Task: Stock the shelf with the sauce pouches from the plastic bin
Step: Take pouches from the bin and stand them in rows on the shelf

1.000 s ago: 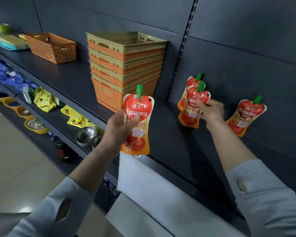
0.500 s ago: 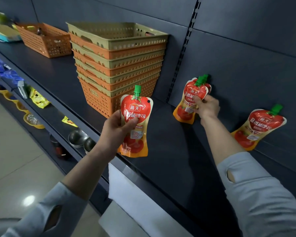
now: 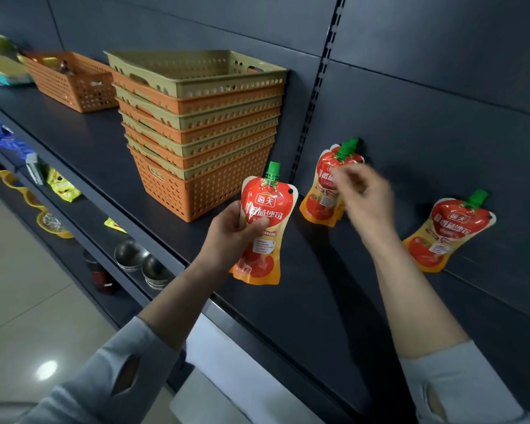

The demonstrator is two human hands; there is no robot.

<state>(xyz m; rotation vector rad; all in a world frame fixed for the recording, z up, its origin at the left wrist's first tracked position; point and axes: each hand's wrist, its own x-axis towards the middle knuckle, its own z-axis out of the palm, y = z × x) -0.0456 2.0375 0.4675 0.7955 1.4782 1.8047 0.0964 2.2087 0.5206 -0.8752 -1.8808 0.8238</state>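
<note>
My left hand (image 3: 231, 232) grips a red and orange tomato sauce pouch (image 3: 265, 240) with a green cap, held upright above the front of the dark shelf (image 3: 288, 301). Two more pouches (image 3: 320, 194) lean together against the shelf's back panel. My right hand (image 3: 364, 197) hovers just in front of them, blurred, fingers loosely apart and holding nothing. A further pouch (image 3: 441, 231) leans against the back panel at the right. The plastic bin is not clearly in view.
A tall stack of orange and tan perforated baskets (image 3: 196, 130) stands on the shelf left of the pouches. A single orange basket (image 3: 71, 81) sits farther left. Lower shelves hold metal bowls (image 3: 141, 261) and yellow packets (image 3: 62, 188). A white sheet (image 3: 242, 371) hangs below the shelf edge.
My right hand has let go of the leaning pouches and drawn back a little to the right. My left hand still holds its pouch, at about the same place.
</note>
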